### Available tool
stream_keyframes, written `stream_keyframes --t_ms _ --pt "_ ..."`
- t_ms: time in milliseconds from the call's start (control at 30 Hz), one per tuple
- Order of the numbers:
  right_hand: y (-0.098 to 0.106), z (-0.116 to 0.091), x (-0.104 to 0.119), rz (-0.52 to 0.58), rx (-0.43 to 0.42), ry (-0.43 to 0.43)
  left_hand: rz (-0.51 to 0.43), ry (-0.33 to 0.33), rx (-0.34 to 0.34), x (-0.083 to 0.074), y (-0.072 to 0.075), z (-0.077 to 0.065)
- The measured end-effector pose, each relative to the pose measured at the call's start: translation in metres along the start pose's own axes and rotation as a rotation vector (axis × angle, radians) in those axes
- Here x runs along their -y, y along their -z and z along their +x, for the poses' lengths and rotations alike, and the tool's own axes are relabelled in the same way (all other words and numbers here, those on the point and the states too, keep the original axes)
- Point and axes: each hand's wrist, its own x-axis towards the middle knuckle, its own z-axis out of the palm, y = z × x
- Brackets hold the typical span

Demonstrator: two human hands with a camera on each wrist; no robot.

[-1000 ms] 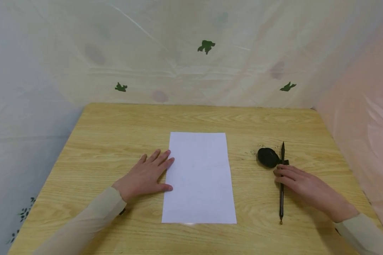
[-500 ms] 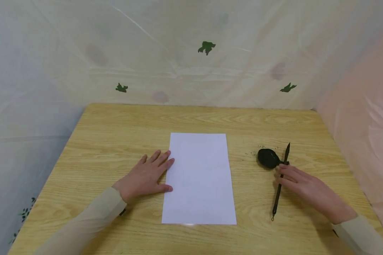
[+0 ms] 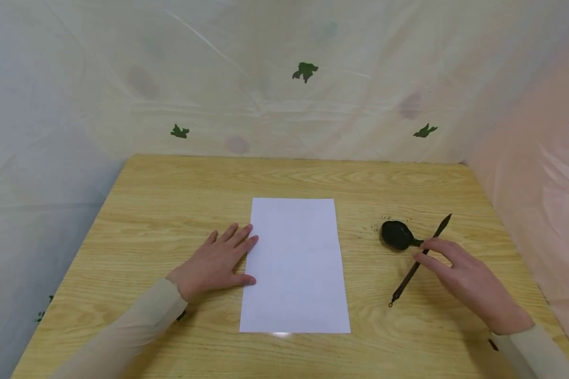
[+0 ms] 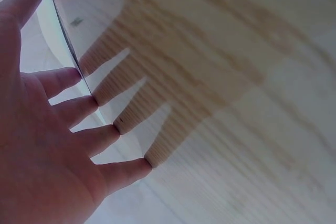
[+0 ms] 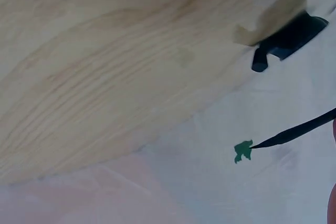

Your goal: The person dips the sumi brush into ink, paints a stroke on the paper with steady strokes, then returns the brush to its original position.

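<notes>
A blank white sheet of paper (image 3: 296, 268) lies upright in front of me on the wooden table. My left hand (image 3: 213, 268) is spread flat at its left edge, fingertips and thumb resting on the paper; the left wrist view shows the same straight, parted fingers (image 4: 68, 111). To the right, my right hand (image 3: 471, 284) pinches a dark calligraphy brush (image 3: 406, 280) near mid-shaft. Its black pointed tip (image 5: 286, 134) aims up and right, and its looped end points down and left. Just left of those fingers sits a round black dish (image 3: 396, 235) with a short handle, dark and glossy inside.
Small dark specks (image 3: 373, 228) mark the wood beside the dish. Pale sheeting (image 3: 246, 95) with green bird shapes hangs behind the table (image 3: 180, 184) and along both sides.
The brush has lifted off the dish's handle and swung clockwise, its tip moving right and its looped end left. The right hand has risen slightly. The left hand and paper stay put.
</notes>
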Motion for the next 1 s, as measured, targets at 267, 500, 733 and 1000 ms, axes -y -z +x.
stream_keyframes --t_ms 267,500,733,1000 --pt "0.000 0.003 0.008 0.005 -0.159 -0.055 -0.005 -0.008 -0.004 -0.001 0.001 0.000" --pt "0.000 0.015 0.014 -0.019 -0.431 -0.071 -0.007 -0.003 -0.003 -0.002 0.001 0.000" --pt "0.001 0.044 0.027 0.032 -0.760 -0.084 -0.012 0.001 -0.005 -0.001 0.001 0.000" --pt "0.003 0.059 0.032 0.201 -0.952 -0.270 -0.008 0.002 -0.009 -0.001 0.000 -0.001"
